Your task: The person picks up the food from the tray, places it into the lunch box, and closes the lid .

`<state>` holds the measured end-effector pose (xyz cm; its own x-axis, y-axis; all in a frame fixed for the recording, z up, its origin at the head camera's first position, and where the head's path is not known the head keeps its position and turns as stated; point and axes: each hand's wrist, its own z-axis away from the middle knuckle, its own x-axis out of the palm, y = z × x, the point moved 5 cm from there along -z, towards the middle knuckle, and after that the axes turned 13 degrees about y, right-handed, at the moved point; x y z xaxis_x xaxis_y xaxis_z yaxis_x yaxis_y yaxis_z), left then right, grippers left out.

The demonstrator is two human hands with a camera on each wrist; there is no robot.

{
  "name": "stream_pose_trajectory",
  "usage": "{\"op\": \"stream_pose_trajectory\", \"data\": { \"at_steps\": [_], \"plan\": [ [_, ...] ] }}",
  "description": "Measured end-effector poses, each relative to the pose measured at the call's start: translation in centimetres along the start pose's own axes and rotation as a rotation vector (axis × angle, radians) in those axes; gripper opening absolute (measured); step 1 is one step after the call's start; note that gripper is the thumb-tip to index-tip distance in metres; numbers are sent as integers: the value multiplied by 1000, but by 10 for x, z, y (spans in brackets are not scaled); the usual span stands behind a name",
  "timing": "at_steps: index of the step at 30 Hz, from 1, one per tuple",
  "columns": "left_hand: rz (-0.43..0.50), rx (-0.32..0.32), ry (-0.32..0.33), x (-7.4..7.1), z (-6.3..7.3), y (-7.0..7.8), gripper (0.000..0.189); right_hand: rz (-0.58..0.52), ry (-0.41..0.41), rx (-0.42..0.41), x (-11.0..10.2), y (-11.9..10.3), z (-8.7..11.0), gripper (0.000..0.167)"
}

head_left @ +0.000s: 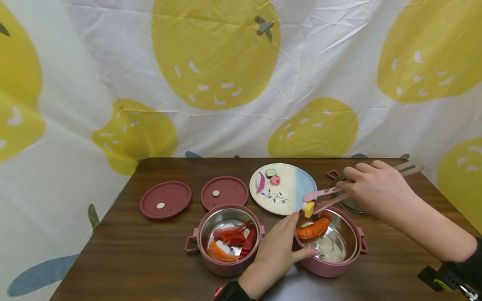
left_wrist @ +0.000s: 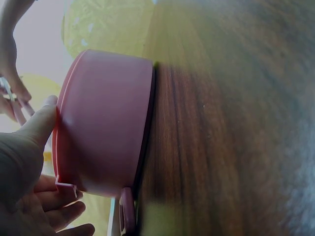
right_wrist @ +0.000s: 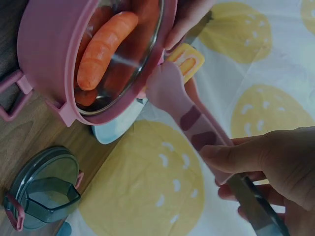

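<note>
My right hand (head_left: 370, 184) holds pink tongs (right_wrist: 179, 105) over the left far rim of the right-hand pot (head_left: 327, 269). Pinched at their tips is a small yellow-and-white toy food piece (head_left: 309, 209). Inside that pot lies an orange toy sausage (head_left: 314, 229). My left hand (head_left: 276, 242) grips the pot's left side, its thumb over the near rim and its other fingers by the side handle (left_wrist: 128, 211). A second pink pot (head_left: 229, 269), left of the hand, contains several red, orange and white toy food pieces (head_left: 229, 240).
Behind the pots stands a plate (head_left: 286, 171) bearing several small toy foods. Two dark pink lids (head_left: 165, 194) lie to its left. A dark green lidded container (right_wrist: 47, 189) sits behind the right hand. A lemon-print cloth (head_left: 226, 138) hangs behind the wooden table (head_left: 150, 259).
</note>
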<state>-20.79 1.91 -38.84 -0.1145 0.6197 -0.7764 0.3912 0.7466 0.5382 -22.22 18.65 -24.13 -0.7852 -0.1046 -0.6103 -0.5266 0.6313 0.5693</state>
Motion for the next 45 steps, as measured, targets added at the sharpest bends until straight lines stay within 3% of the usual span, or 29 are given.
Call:
{"op": "stream_pose_trajectory", "data": {
  "at_steps": [11, 16, 23, 45],
  "plan": [
    [-3, -20, 5, -1, 1, -1, 89, -23, -75, -3, -17, -7, 14, 32],
    [-1, 22, 16, -1, 0, -1, 89, -9, -186, 12, -11, -14, 20, 30],
    [6, 22, 18, -1, 1, -1, 89, -6, -300, 28, 0, -26, 25, 36],
    [-8, 28, 11, 0, 1, -1, 88, 61, -348, 58, -3, -38, 29, 34]
  ]
}}
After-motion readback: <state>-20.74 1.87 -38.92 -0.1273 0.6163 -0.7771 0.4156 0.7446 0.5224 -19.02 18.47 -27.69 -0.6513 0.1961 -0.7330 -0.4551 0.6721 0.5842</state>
